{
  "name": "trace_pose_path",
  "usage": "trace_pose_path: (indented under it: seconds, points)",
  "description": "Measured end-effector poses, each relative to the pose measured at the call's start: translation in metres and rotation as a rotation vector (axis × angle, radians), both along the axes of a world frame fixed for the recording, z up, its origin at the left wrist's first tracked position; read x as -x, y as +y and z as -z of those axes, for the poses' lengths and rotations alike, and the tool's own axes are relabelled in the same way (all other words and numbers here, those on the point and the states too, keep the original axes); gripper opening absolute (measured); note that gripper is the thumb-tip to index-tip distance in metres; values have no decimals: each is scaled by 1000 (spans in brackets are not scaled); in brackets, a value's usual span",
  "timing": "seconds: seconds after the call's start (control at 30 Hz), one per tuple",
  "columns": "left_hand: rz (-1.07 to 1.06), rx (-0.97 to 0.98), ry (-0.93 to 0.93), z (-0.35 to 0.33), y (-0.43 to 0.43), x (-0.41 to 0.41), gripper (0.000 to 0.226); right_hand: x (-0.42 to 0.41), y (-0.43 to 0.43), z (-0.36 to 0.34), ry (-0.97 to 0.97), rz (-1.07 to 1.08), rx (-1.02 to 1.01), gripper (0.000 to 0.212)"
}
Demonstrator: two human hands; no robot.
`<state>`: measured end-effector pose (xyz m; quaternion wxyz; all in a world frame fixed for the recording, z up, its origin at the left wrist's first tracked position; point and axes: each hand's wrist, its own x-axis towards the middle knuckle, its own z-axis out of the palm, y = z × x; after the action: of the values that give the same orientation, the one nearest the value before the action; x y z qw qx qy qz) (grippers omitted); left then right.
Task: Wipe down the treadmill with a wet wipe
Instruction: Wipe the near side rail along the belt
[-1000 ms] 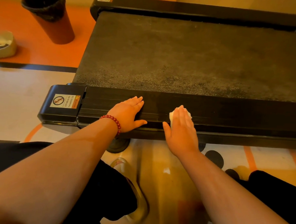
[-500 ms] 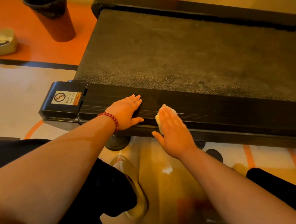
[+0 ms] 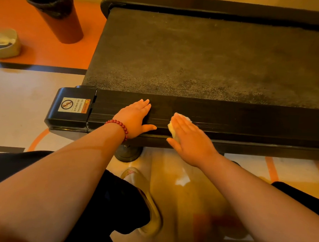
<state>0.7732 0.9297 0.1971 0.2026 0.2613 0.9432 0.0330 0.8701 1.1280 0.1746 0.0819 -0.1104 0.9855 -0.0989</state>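
Note:
The black treadmill [image 3: 247, 123] lies across the upper view, its grey belt [image 3: 204, 58] beyond the near side rail. My left hand [image 3: 134, 117], with a red bead bracelet at the wrist, rests flat on that rail near the warning sticker [image 3: 74, 105]. My right hand [image 3: 189, 139] lies flat with straight fingers on the rail's front edge and presses a white wet wipe [image 3: 173, 130] against it. Only the wipe's edges show from under the fingers and palm.
A dark-lined orange bin [image 3: 57, 15] stands on the orange floor at the upper left, with a pale wipe pack [image 3: 4, 43] to its left. A round treadmill foot [image 3: 128, 153] sits below the rail. My knees and a sandal [image 3: 143, 197] fill the foreground.
My right hand has slid the wipe leftward along the rail, toward my left hand, and lower onto the front edge. My left hand stayed in place.

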Motion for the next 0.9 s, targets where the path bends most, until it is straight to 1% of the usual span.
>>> trace_pose_path:
  seconds: [0.1, 0.17, 0.2, 0.3, 0.33, 0.4, 0.5, 0.53, 0.57, 0.63, 0.7, 0.73, 0.77, 0.8, 0.9]
  points:
    - [3, 1, -13, 0, 0, 2, 86, 9, 11, 3, 31, 227, -26, 75]
    - [0, 14, -8, -1, 0, 4, 88, 16, -1, 5, 10, 303, -11, 77]
    - [1, 19, -2, -2, 1, 5, 90, 17, -9, 5, -3, 266, 9, 77]
    - [-12, 33, 31, 0, -1, 7, 96, 12, -23, 5, -43, 42, 7, 76]
    - [-18, 37, 33, 1, -2, 7, 98, 10, -18, 3, -46, 14, 6, 76]
    - [-26, 44, 31, 3, -4, 7, 100, 13, -5, 3, -10, 84, 14, 76]
    - [-20, 50, 29, 4, -4, 8, 101, 22, 5, 5, -6, 329, -10, 77]
    - [-21, 51, 32, 4, -4, 9, 101, 25, 2, 6, -8, 369, -7, 79]
    - [-22, 51, 31, 3, -3, 9, 101, 26, -5, 6, -11, 360, 21, 79]
    - [-20, 53, 32, 3, -3, 9, 100, 22, -18, 5, -36, 202, 65, 78]
    - [-20, 52, 37, 4, -3, 9, 100, 16, -22, 1, -68, 21, 27, 76]
    - [-20, 52, 35, 4, -3, 9, 100, 16, -16, -1, -61, -26, 2, 75]
    - [-21, 53, 35, 4, -3, 9, 100, 18, -8, -1, -45, -20, -5, 74]
    - [-24, 53, 34, 4, -3, 10, 101, 21, -1, -1, -33, 34, 5, 74]
    - [-21, 56, 36, 3, -2, 10, 102, 34, 9, 2, -63, 266, 22, 75]
